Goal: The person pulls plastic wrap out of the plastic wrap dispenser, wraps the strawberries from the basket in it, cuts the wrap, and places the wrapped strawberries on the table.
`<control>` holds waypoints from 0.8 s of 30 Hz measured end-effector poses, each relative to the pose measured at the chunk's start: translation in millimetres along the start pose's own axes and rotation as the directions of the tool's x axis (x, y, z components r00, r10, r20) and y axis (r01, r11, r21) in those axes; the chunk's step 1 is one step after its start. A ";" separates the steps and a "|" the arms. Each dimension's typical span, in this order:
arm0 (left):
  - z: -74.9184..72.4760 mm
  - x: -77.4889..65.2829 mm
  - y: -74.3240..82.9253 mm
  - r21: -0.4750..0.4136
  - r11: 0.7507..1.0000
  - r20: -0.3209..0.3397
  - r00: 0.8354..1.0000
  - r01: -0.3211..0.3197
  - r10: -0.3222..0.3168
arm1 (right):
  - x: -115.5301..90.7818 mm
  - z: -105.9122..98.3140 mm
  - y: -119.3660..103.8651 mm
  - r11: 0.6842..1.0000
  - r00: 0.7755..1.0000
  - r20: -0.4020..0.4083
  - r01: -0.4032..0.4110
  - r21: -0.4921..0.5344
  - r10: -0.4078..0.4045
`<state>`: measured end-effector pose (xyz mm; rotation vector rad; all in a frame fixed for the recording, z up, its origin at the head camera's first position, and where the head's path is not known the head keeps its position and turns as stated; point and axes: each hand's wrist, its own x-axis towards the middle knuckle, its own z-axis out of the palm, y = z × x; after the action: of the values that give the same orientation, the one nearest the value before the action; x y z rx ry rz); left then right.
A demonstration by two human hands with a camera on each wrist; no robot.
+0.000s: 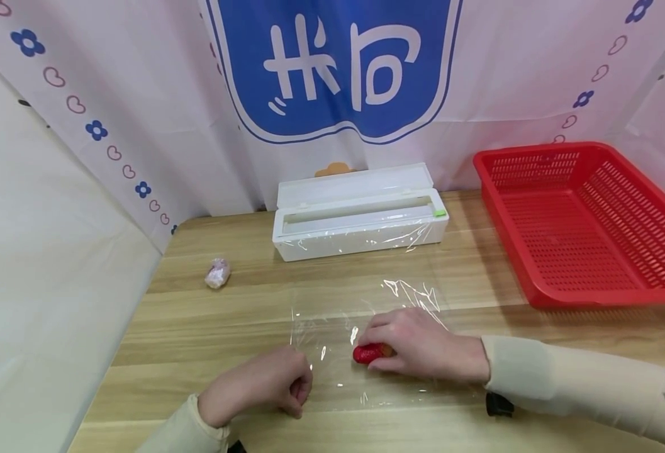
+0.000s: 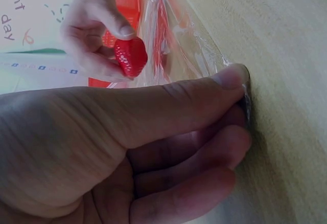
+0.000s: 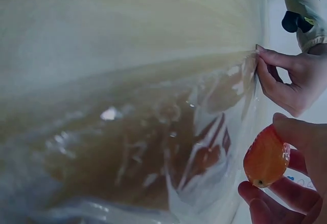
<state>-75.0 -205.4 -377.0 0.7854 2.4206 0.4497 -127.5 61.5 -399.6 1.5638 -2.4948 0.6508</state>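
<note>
A sheet of clear plastic wrap (image 1: 332, 377) lies over the wooden table, running out from a white wrap dispenser box (image 1: 360, 239). My left hand (image 1: 267, 384) is low at the sheet's near left corner; in the left wrist view its thumb and fingers pinch the wrap's edge close to the table. Over the sheet, my right hand (image 1: 417, 346) holds a small strawberry-like fruit (image 2: 131, 57) between thumb and fingers. That fruit is red and dimpled at one end, while the right wrist view shows an orange side with a small dark spot.
A red plastic basket (image 1: 527, 251) stands at the right. On the left part of the table (image 1: 156, 340) lies a small pale pinkish bundle (image 1: 217, 273) in shiny wrapping. The dispenser's lid (image 1: 355, 184) is raised, and a printed curtain (image 1: 196, 126) hangs behind the table.
</note>
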 end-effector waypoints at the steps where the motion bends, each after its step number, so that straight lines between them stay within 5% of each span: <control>1: 0.0 0.1 -0.1 0.001 1.000 0.000 1.000 0.000 0.000 | -0.4 1.3 0.0 1.000 1.000 0.003 -0.002 0.004 0.002; 24: 0.0 -7.3 2.8 0.064 0.997 -0.034 0.999 -0.032 0.035 | -0.2 10.4 -2.1 1.000 0.999 0.039 -0.010 0.013 0.009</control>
<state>-68.8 -207.7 -372.7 0.8533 2.4677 0.4037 -124.3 56.5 -408.5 1.5849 -2.5328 0.6447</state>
